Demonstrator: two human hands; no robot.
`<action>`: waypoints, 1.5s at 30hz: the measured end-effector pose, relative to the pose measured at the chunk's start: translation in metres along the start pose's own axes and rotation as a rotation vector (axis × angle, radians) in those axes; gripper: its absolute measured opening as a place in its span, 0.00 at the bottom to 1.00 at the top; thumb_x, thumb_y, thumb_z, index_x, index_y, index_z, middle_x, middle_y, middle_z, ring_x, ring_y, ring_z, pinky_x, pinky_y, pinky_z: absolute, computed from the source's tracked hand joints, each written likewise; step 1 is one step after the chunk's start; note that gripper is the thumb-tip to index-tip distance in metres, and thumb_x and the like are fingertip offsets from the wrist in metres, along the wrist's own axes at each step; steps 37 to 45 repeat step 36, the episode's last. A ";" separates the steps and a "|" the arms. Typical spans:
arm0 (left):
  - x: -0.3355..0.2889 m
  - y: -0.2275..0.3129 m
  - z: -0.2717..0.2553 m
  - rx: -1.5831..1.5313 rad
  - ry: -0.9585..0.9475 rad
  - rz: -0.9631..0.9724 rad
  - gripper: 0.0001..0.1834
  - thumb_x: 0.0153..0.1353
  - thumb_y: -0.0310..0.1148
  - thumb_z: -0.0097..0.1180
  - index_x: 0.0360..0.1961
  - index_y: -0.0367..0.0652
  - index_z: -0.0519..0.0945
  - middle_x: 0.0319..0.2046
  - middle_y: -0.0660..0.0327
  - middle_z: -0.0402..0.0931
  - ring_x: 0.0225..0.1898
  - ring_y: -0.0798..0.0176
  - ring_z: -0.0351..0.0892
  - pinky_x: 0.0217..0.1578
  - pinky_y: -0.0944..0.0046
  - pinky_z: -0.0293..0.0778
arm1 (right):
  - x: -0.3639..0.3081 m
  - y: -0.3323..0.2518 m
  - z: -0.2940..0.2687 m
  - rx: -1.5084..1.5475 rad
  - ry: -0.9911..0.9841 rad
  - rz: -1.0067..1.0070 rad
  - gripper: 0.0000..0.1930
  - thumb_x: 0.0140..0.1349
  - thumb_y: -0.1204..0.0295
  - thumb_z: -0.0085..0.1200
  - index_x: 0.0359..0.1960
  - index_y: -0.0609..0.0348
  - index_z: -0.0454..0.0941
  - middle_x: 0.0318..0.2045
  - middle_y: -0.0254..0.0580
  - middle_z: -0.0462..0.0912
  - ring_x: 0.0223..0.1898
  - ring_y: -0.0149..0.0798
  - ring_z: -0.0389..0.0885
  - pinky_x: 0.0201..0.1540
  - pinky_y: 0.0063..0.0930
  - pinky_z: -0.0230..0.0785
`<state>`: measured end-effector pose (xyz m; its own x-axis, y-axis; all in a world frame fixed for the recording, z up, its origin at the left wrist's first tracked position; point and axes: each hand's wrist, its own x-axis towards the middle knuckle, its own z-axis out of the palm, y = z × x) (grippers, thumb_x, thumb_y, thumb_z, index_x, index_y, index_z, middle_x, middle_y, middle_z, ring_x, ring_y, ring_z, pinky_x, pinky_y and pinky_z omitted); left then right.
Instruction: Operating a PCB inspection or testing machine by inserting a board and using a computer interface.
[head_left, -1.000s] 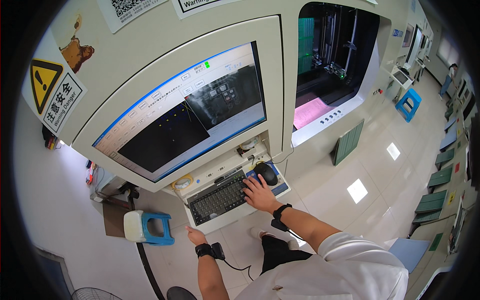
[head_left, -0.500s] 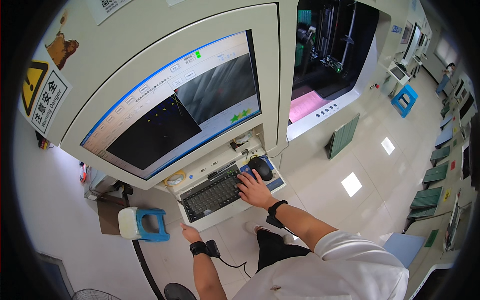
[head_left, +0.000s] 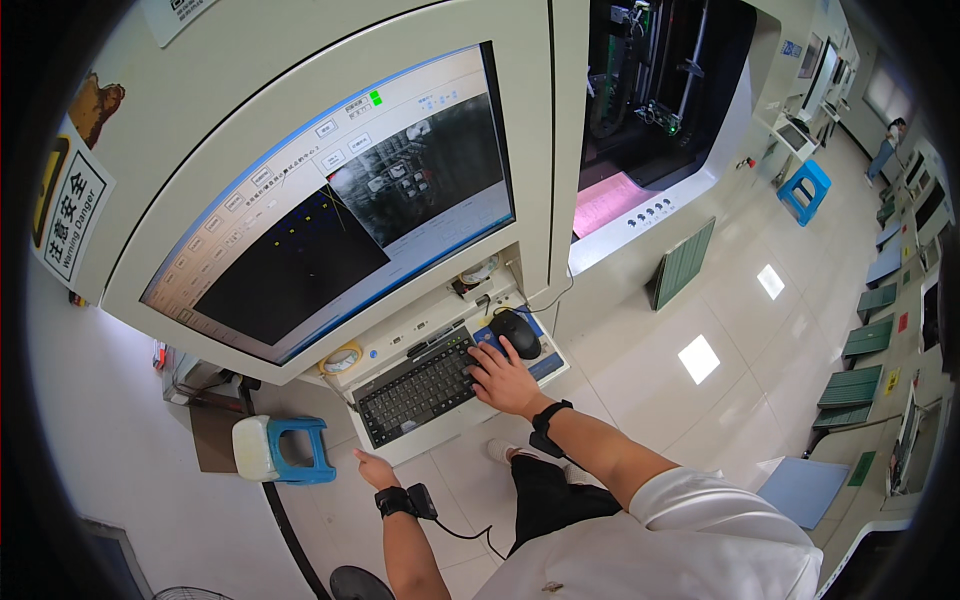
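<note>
My right hand (head_left: 507, 381) rests over the right end of a black keyboard (head_left: 418, 398), its fingers apart on or just above the keys. The thumb side lies close to a black mouse (head_left: 515, 334), which stands on a blue mouse pad (head_left: 549, 366). Beside the near left corner of the pale keyboard tray (head_left: 432, 431) is my left hand (head_left: 377, 471). Its fingers are mostly hidden, and whether it touches the tray cannot be told. Above the tray a screen (head_left: 290, 262) in a cream machine housing shows a dark plot and a grey image with bright blocky shapes.
A roll of yellow tape (head_left: 342, 358) lies at the tray's left. A blue and white stool (head_left: 300, 450) stands at left. Right of the screen opens a dark machine chamber (head_left: 655, 110); a green ridged panel (head_left: 684, 264) leans below. A blue stool (head_left: 804, 192) and a person (head_left: 888, 148) are farther off.
The grey picture on the screen has changed from streaks to sharp blocky shapes, and the green stars are gone. My view has shifted slightly; both hands keep their places at the tray.
</note>
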<state>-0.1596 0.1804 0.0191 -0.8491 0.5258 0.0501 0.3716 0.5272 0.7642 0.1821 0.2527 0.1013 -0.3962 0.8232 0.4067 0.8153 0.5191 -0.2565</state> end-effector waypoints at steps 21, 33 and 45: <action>-0.002 -0.002 0.000 0.053 -0.043 -0.048 0.44 0.74 0.57 0.31 0.30 0.19 0.80 0.30 0.28 0.78 0.38 0.25 0.77 0.42 0.38 0.69 | 0.002 0.029 -0.005 -0.024 0.238 0.277 0.25 0.50 0.64 0.62 0.53 0.46 0.77 0.62 0.41 0.69 0.68 0.48 0.62 0.70 0.67 0.40; -0.008 0.013 -0.005 0.062 -0.101 -0.091 0.39 0.74 0.53 0.30 0.32 0.25 0.82 0.34 0.30 0.79 0.41 0.26 0.77 0.45 0.38 0.72 | 0.003 0.045 -0.006 0.117 0.133 0.221 0.27 0.56 0.73 0.60 0.60 0.54 0.71 0.63 0.55 0.65 0.63 0.59 0.64 0.67 0.48 0.59; -0.006 0.008 -0.001 0.070 -0.101 -0.089 0.38 0.74 0.54 0.31 0.34 0.27 0.83 0.34 0.31 0.79 0.41 0.27 0.78 0.46 0.39 0.73 | 0.004 0.046 -0.004 0.095 0.115 0.238 0.28 0.56 0.72 0.61 0.61 0.54 0.70 0.63 0.55 0.65 0.64 0.59 0.63 0.68 0.47 0.58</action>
